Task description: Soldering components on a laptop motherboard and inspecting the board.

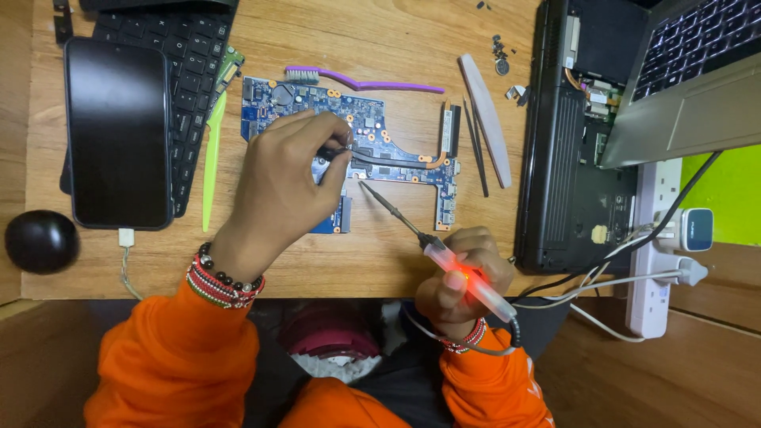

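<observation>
A blue laptop motherboard point(372, 127) lies on the wooden desk point(372, 261), with a black heat pipe and copper fins along its right side. My left hand point(281, 182) rests over the board's left half and pinches a thin black cable or tool point(372, 161) against it. My right hand point(464, 277) holds a soldering iron point(452, 261) with a clear handle glowing red. The iron's tip point(363, 185) hovers just below the board, near my left fingers. Both wrists wear beaded bracelets and orange sleeves.
A black phone point(117, 131) lies on a keyboard at the left, beside a green pry tool point(211, 158) and a black mouse point(40, 240). A purple toothbrush point(357, 82), an opened laptop base point(575, 135), a silver laptop point(690, 71) and a white power strip point(654, 261) surround the board.
</observation>
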